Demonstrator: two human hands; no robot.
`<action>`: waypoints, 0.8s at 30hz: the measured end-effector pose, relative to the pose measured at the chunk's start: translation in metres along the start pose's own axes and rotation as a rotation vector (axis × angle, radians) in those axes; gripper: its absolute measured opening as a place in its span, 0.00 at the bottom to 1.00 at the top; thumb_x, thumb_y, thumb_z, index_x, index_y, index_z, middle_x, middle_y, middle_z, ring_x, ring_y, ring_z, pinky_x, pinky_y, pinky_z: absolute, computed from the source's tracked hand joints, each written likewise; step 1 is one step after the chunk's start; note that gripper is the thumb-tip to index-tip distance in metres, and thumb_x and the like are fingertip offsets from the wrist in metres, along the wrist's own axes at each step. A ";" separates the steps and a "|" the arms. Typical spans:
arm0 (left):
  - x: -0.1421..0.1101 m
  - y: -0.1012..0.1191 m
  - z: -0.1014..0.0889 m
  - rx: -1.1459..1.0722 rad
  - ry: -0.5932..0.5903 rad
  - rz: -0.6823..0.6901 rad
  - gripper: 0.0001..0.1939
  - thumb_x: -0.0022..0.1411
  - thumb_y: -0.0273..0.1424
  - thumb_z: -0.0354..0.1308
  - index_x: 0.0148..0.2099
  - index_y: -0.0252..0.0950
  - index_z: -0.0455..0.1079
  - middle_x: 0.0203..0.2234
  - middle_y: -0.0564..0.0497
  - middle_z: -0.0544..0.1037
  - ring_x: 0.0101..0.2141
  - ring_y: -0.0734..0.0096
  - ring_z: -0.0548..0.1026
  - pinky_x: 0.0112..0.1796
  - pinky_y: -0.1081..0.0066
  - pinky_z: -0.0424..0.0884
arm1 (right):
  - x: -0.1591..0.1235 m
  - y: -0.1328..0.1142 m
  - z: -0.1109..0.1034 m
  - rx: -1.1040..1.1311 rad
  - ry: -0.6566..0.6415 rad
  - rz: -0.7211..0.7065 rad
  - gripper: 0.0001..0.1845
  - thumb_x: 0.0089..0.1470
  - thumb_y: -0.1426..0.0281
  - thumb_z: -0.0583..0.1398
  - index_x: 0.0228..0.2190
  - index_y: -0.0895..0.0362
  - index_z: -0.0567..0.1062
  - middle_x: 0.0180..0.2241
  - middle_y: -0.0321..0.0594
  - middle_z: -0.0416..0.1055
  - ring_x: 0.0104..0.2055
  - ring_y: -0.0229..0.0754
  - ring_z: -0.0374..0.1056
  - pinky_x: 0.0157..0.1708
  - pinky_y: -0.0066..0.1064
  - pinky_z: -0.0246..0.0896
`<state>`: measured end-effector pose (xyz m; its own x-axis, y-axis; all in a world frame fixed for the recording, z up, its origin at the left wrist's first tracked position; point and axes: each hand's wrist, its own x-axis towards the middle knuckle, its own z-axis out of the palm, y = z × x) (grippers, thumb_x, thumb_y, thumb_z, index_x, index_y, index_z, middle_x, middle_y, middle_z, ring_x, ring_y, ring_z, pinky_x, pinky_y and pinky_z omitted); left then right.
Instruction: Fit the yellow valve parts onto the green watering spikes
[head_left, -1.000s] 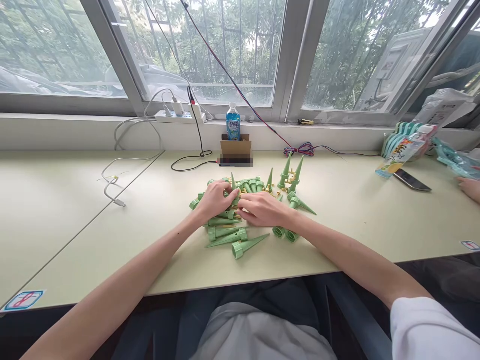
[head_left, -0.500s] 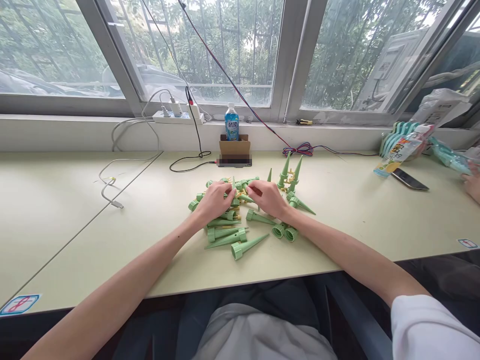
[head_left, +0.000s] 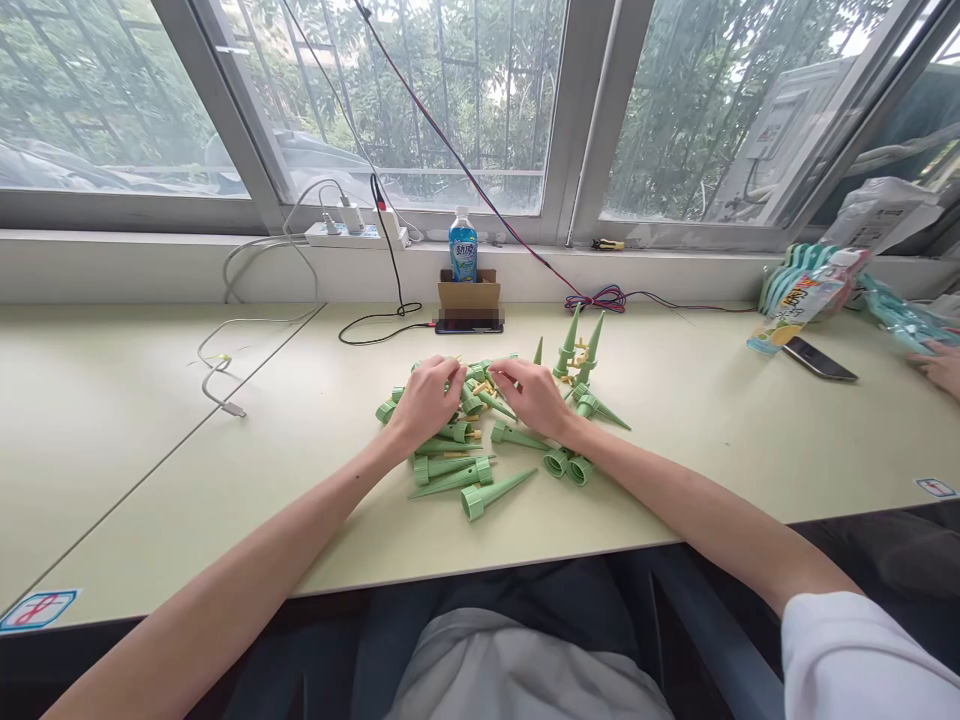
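Green plastic plant-watering spikes point(head_left: 498, 492), cone-shaped with ribbed caps, lie heaped around both hands, with small yellow valve pieces point(head_left: 480, 388) among them. My left hand point(head_left: 429, 398) is over the left of the heap, thumb and fingers curled together; anything in the pinch is too small to make out. Opposite it, my right hand point(head_left: 531, 400) also has its fingers closed in a pinch, their tips above the heap, and what they hold is hidden. To the right of my right hand, two spikes with yellow valves point(head_left: 580, 352) stand point up.
Behind the heap are a phone point(head_left: 469, 326), a small cardboard box point(head_left: 469, 294) and a blue bottle point(head_left: 463, 246). Cables point(head_left: 600, 298) run along the back. At the right lie a drink pouch point(head_left: 798, 306), another phone point(head_left: 819, 358) and another person's hand point(head_left: 942, 364).
The upright spike between my hands no longer shows there, and more yellow pieces are visible. My left hand has shifted slightly left. The other person's hand at right has moved left.
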<state>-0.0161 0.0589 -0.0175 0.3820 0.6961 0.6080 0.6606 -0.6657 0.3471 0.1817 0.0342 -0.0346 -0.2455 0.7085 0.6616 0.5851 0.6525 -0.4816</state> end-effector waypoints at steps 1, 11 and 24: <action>0.000 0.001 0.000 -0.005 0.001 -0.004 0.16 0.70 0.31 0.49 0.27 0.38 0.60 0.25 0.49 0.70 0.28 0.66 0.68 0.31 0.67 0.62 | 0.000 0.000 0.000 -0.008 -0.006 -0.005 0.11 0.68 0.69 0.54 0.40 0.59 0.76 0.35 0.42 0.76 0.33 0.39 0.66 0.36 0.29 0.60; -0.002 0.004 0.001 -0.027 -0.043 -0.020 0.10 0.69 0.35 0.53 0.35 0.38 0.68 0.30 0.48 0.74 0.31 0.64 0.71 0.34 0.66 0.66 | 0.000 0.003 0.002 0.002 -0.035 0.006 0.08 0.64 0.70 0.57 0.42 0.60 0.75 0.37 0.44 0.74 0.34 0.39 0.68 0.35 0.30 0.64; -0.004 0.007 0.001 0.002 -0.124 -0.037 0.11 0.68 0.37 0.54 0.39 0.36 0.71 0.33 0.48 0.73 0.34 0.64 0.72 0.37 0.66 0.68 | -0.002 0.007 0.004 0.004 -0.021 -0.023 0.06 0.64 0.70 0.57 0.41 0.57 0.73 0.36 0.42 0.75 0.35 0.41 0.70 0.33 0.31 0.65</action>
<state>-0.0122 0.0515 -0.0177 0.4344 0.7479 0.5019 0.6766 -0.6388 0.3664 0.1830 0.0379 -0.0417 -0.2745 0.6990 0.6603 0.5760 0.6694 -0.4691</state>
